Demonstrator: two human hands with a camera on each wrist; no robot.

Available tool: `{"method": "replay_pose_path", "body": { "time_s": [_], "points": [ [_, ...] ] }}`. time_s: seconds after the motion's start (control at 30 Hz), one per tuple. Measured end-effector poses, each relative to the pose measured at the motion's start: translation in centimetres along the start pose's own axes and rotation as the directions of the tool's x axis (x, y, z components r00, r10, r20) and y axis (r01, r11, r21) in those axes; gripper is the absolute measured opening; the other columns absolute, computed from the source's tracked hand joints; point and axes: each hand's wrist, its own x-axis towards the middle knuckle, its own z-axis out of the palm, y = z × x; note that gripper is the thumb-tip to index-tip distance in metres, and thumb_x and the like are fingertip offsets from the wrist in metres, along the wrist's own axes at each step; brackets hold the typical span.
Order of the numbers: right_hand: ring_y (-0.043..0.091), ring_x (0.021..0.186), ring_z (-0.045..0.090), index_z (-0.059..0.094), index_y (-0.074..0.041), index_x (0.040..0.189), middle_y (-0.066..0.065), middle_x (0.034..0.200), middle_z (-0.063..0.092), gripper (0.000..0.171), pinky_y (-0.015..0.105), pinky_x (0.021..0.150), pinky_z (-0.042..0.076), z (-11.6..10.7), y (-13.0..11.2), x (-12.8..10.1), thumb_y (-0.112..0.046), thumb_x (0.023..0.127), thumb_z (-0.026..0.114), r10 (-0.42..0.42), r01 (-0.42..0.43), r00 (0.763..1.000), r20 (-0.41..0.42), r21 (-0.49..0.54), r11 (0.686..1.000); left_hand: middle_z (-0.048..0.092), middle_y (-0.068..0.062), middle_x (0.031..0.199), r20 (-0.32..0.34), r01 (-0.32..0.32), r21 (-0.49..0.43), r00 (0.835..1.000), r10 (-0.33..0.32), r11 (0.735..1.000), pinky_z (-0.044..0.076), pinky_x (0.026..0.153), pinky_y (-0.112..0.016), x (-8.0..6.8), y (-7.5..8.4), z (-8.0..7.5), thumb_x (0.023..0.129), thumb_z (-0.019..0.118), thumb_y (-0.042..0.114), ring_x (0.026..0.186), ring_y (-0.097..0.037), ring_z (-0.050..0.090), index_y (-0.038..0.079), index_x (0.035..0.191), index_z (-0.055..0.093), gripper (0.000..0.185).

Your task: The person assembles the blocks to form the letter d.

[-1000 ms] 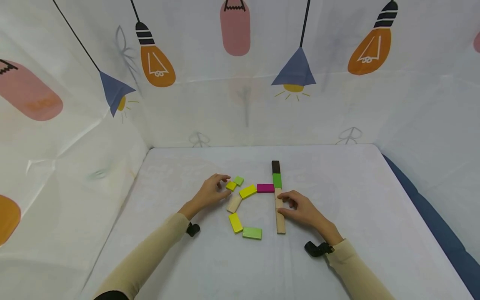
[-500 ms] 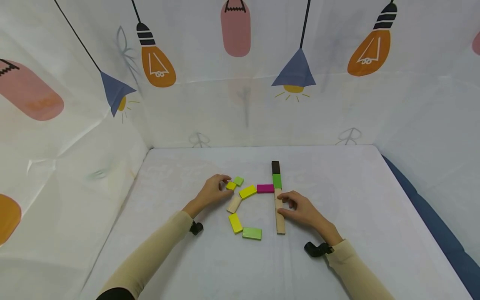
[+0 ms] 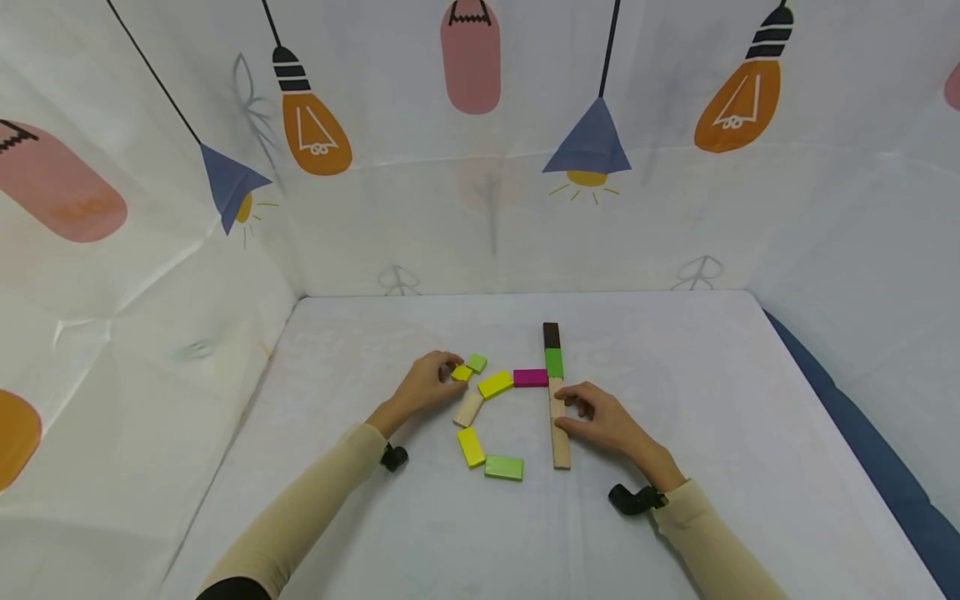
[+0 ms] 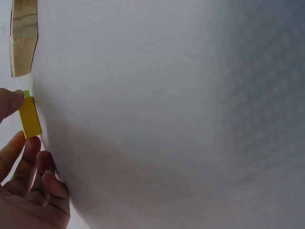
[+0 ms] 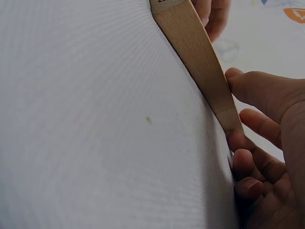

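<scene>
My left hand (image 3: 427, 382) pinches a small yellow block (image 4: 30, 117) between thumb and fingertips, at the upper left of the layout. Against that block's far corner lies a small light green block (image 3: 477, 362). My right hand (image 3: 600, 417) holds thumb and finger on a plain wooden block (image 3: 557, 398) in the upright column; in the right wrist view its fingertips touch the long wooden strip (image 5: 195, 52). That column tops out with a green block (image 3: 554, 362) and a dark brown block (image 3: 551, 335).
Left of the column, a magenta block (image 3: 531, 378), a yellow block (image 3: 496, 384), a wooden block (image 3: 468, 409), another yellow block (image 3: 471, 447) and a light green block (image 3: 504, 467) form an open curve on the white table (image 3: 420, 533). A printed curtain (image 3: 420, 208) stands behind.
My left hand has shifted slightly right, and its thumb and fingers have come in on the small yellow block. The right hand and the other blocks look unmoved.
</scene>
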Motion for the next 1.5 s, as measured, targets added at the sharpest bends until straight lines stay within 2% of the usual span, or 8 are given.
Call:
{"method": "replay_pose_path", "body": {
  "time_s": [0.37,0.67,1.07,1.23,1.5],
  "points": [
    [0.009,0.079,0.050,0.065,-0.018,0.116,-0.006,0.099,0.061,0.042,0.022,0.068,0.044,0.1,0.1,0.0,-0.035,0.081,0.077,-0.020,0.020,1.000,-0.008,0.000,1.000,0.063,0.002,0.099,0.013,-0.005,-0.030,1.000,0.005,1.000,0.047,0.069,-0.027,-0.6,-0.5,-0.3,0.081,0.077,0.035,0.080,-0.013,0.052,0.013,0.114,0.067,0.041],
    [0.010,0.080,0.051,0.065,-0.018,0.116,-0.006,0.100,0.061,0.041,0.023,0.068,0.044,0.1,0.1,0.0,-0.036,0.081,0.077,-0.006,0.006,1.000,-0.002,0.005,1.000,0.063,0.003,0.098,0.025,-0.074,-0.018,0.997,0.074,0.997,0.044,0.063,-0.024,-1.5,-0.1,-1.1,0.079,0.078,0.034,0.077,-0.015,0.053,0.015,0.112,0.067,0.040],
    [0.011,0.080,0.051,0.064,-0.017,0.117,-0.004,0.099,0.060,0.042,0.022,0.068,0.044,0.2,0.2,0.0,-0.037,0.081,0.077,-0.010,0.010,1.000,0.002,0.005,1.000,0.063,0.005,0.104,0.053,-0.171,-0.016,0.984,0.172,0.985,0.046,0.065,-0.023,-2.2,1.7,-1.2,0.080,0.076,0.030,0.080,-0.012,0.051,0.011,0.117,0.065,0.043],
    [0.011,0.080,0.051,0.064,-0.017,0.117,-0.004,0.100,0.060,0.043,0.022,0.068,0.044,0.2,0.2,0.0,-0.037,0.082,0.076,-0.010,0.010,1.000,0.005,0.008,1.000,0.062,0.006,0.106,0.074,-0.221,-0.038,0.972,0.223,0.975,0.047,0.066,-0.023,-2.4,2.8,-1.0,0.081,0.076,0.029,0.082,-0.014,0.052,0.011,0.118,0.065,0.043],
    [0.010,0.080,0.051,0.064,-0.017,0.117,-0.005,0.100,0.060,0.043,0.022,0.069,0.044,0.1,0.2,0.0,-0.037,0.082,0.076,-0.007,0.007,1.000,0.006,0.009,1.000,0.062,0.007,0.111,0.135,-0.286,-0.043,0.948,0.289,0.957,0.050,0.074,-0.023,-3.5,5.5,-0.1,0.082,0.073,0.025,0.088,-0.014,0.055,0.015,0.116,0.064,0.036]
  ]
}}
